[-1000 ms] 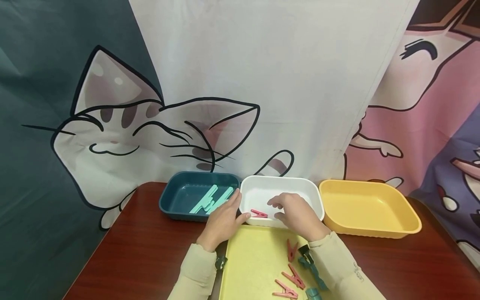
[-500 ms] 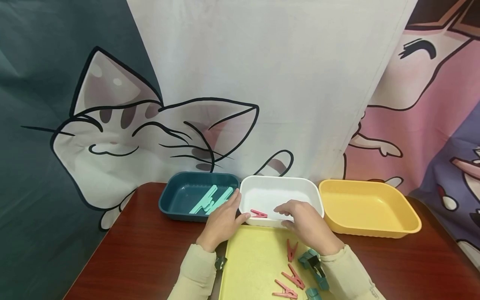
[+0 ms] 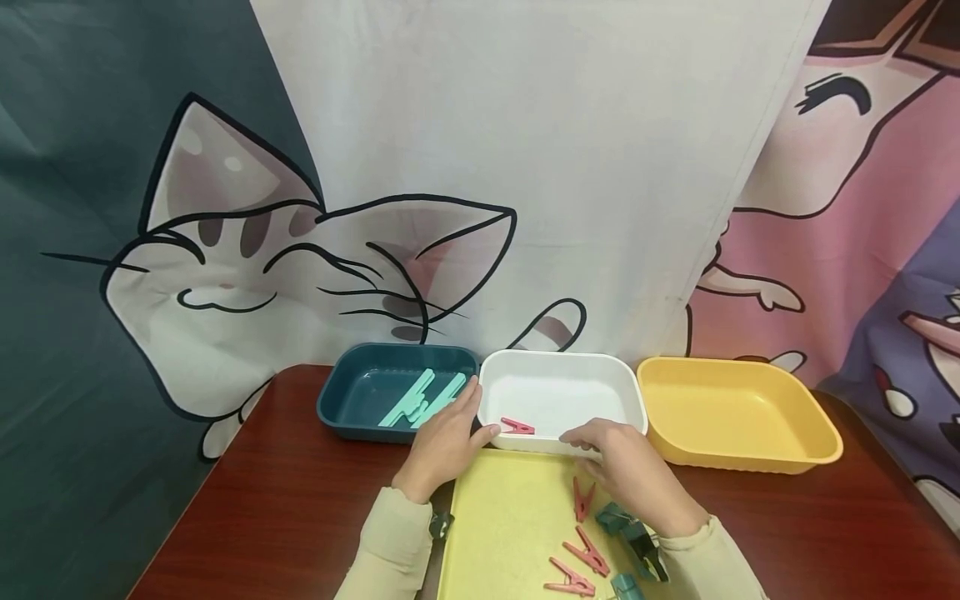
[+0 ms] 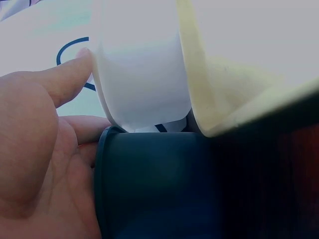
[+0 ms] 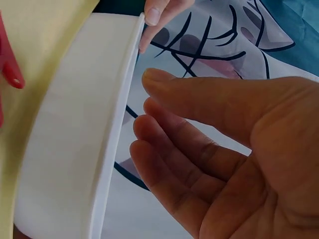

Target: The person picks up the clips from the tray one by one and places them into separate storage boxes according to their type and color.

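My left hand (image 3: pixel 447 442) rests with straight fingers across the adjoining rims of the dark teal bin (image 3: pixel 360 429) and the white bin (image 3: pixel 564 371), its thumb at the white bin's front left corner. One pink clothespin (image 3: pixel 517 427) lies in the white bin. Two light mint clips (image 3: pixel 408 398) lie in the teal bin. My right hand (image 3: pixel 633 468) hovers over the white bin's front edge, fingers loosely bent and holding nothing. Below it on the yellow tray (image 3: pixel 495 525) are several pink clothespins (image 3: pixel 587 552) and dark green clips (image 3: pixel 633 537), partly covered by the right sleeve.
A yellow bin (image 3: pixel 735 412) stands to the right of the white one. All three bins line up at the back of the brown table (image 3: pixel 285 500), against a printed cloth (image 3: pixel 600 167). The tray touches or nearly touches the white bin's front.
My right hand has drawn back from inside the white bin, toward me and slightly right, uncovering more of the green clips. The left hand has stayed in place.
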The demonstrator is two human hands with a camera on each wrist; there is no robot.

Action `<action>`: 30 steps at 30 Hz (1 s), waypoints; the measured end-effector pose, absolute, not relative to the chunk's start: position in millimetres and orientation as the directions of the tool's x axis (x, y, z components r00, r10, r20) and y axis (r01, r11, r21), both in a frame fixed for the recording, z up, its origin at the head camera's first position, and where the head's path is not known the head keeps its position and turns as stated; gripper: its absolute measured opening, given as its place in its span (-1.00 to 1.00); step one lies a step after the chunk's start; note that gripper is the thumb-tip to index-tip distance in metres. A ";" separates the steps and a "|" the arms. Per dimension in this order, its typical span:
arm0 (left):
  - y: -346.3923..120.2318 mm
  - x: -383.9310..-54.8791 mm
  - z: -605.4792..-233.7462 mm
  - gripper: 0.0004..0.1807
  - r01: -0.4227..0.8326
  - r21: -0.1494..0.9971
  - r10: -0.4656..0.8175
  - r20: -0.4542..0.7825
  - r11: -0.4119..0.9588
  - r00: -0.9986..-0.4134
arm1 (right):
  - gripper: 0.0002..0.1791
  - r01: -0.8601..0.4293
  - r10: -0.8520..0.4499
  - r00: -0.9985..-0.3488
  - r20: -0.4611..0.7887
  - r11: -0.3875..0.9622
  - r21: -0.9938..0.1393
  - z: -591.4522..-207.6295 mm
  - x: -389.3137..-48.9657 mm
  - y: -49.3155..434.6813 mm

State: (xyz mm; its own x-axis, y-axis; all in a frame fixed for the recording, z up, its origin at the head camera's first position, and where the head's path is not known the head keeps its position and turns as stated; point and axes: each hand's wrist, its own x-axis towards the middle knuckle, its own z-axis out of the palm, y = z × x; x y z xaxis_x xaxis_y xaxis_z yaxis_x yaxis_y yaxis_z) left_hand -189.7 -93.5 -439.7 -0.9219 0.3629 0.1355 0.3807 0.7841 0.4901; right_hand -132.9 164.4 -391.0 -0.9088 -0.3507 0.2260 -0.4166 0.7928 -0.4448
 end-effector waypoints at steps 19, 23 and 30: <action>-93.1 -189.1 -439.5 -0.18 0.374 0.486 0.361 0.126 0.789 -0.924 | -0.67 -0.498 -0.458 -0.866 0.201 0.751 -0.433 -407.4 -125.9 182.5; -93.2 -189.1 -439.3 -0.19 0.378 0.487 0.363 0.129 0.787 -0.923 | -0.68 -0.469 -0.453 -0.879 0.148 0.768 -0.436 -410.3 -126.6 183.3; -93.1 -189.2 -439.0 -0.19 0.371 0.481 0.360 0.120 0.794 -0.925 | -0.63 -0.493 -0.502 -0.859 0.100 0.758 -0.427 -418.6 -130.1 185.4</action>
State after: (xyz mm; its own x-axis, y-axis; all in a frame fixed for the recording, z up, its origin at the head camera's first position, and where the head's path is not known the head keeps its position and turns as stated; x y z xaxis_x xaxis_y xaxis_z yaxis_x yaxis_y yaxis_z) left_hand -189.2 -93.1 -439.0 -0.9254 0.3597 0.1198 0.3710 0.7943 0.4810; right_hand -130.1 185.4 -418.6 -0.8588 -0.5025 0.1002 -0.4932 0.7578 -0.4272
